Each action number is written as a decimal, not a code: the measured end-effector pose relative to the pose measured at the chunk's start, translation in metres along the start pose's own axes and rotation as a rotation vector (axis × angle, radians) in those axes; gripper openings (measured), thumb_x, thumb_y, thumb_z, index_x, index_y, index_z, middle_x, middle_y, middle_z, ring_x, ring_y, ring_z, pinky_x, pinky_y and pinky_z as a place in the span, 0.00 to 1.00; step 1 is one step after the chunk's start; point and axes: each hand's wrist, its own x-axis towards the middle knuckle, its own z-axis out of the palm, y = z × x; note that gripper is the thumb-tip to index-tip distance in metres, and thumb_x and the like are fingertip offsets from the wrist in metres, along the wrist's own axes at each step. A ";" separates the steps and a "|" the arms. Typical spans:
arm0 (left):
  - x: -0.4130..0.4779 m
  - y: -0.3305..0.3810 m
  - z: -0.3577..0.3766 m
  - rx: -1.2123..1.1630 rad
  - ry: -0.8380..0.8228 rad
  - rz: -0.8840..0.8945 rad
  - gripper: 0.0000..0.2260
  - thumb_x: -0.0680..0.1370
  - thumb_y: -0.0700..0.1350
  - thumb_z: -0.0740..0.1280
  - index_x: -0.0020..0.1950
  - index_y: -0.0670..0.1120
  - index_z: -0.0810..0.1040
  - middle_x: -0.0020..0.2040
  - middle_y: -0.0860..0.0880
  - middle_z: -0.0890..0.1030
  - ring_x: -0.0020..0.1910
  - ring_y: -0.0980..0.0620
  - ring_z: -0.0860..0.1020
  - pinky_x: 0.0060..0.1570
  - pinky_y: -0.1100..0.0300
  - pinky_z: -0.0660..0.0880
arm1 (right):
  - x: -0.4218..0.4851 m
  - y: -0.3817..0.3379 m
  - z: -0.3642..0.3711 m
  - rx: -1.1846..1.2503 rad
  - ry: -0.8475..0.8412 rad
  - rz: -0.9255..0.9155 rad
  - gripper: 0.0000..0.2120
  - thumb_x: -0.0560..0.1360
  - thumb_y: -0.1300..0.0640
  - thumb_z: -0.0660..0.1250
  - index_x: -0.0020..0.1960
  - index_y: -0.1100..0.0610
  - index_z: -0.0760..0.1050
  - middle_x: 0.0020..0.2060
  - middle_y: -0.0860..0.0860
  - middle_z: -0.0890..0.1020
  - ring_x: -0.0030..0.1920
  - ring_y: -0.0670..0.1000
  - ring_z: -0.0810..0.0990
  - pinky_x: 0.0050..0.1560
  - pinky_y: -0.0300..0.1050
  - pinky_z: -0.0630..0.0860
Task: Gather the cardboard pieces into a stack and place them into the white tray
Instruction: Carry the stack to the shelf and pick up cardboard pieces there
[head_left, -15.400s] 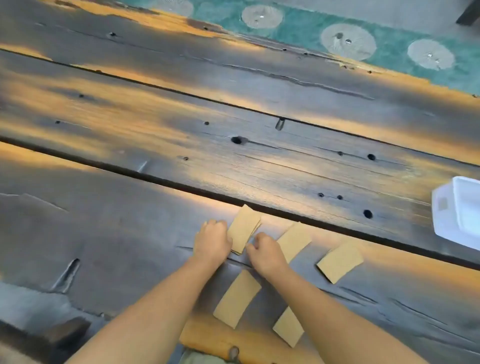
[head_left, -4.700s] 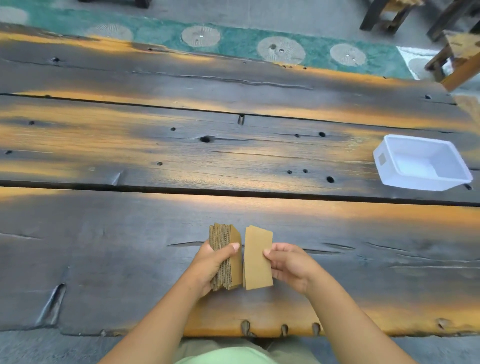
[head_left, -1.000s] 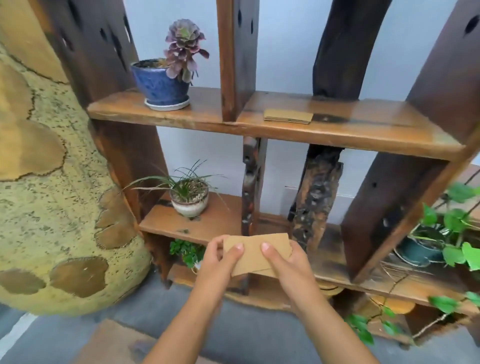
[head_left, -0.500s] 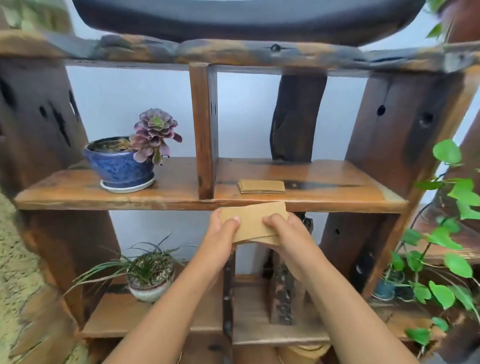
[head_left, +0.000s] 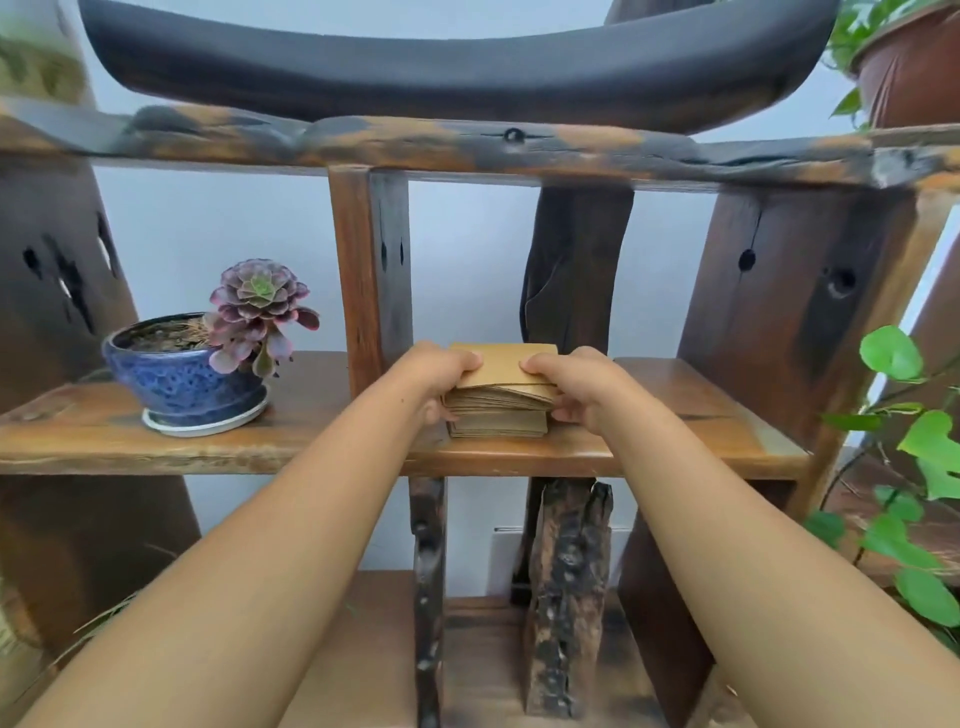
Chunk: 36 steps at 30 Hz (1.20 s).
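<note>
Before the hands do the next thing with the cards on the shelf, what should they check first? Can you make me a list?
1. Both hands on the pile: ok. The left hand and right hand grip opposite sides of the stack of brown cardboard pieces.
2. Pile resting on something: ok. Its bottom sits on the wooden shelf board.
3. Pile squared up: not ok. The top pieces tilt and fan out over the flat lower ones.
4. Room on the left: ok. The blue glazed pot with the purple succulent stands apart, beyond a wooden post.
5. White tray ready: cannot tell. It is not in view.
</note>
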 end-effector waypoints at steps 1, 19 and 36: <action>0.005 0.002 0.001 0.024 0.016 -0.006 0.15 0.80 0.41 0.69 0.64 0.37 0.72 0.51 0.41 0.79 0.51 0.41 0.82 0.51 0.40 0.82 | 0.005 0.000 0.000 0.016 -0.003 0.004 0.20 0.72 0.49 0.74 0.58 0.57 0.72 0.43 0.54 0.80 0.41 0.51 0.79 0.40 0.45 0.78; 0.034 0.010 0.014 0.506 -0.007 -0.299 0.27 0.82 0.53 0.65 0.73 0.38 0.64 0.69 0.36 0.70 0.64 0.34 0.75 0.57 0.44 0.81 | 0.035 0.002 0.008 -0.365 -0.050 0.112 0.21 0.75 0.43 0.67 0.58 0.58 0.75 0.47 0.57 0.82 0.46 0.56 0.84 0.51 0.53 0.82; 0.031 -0.027 -0.002 -0.045 0.070 -0.071 0.19 0.76 0.41 0.74 0.64 0.41 0.71 0.60 0.41 0.79 0.56 0.42 0.80 0.45 0.45 0.80 | 0.019 0.018 0.015 0.203 -0.115 0.090 0.26 0.72 0.60 0.76 0.65 0.59 0.68 0.54 0.58 0.81 0.50 0.56 0.84 0.47 0.52 0.84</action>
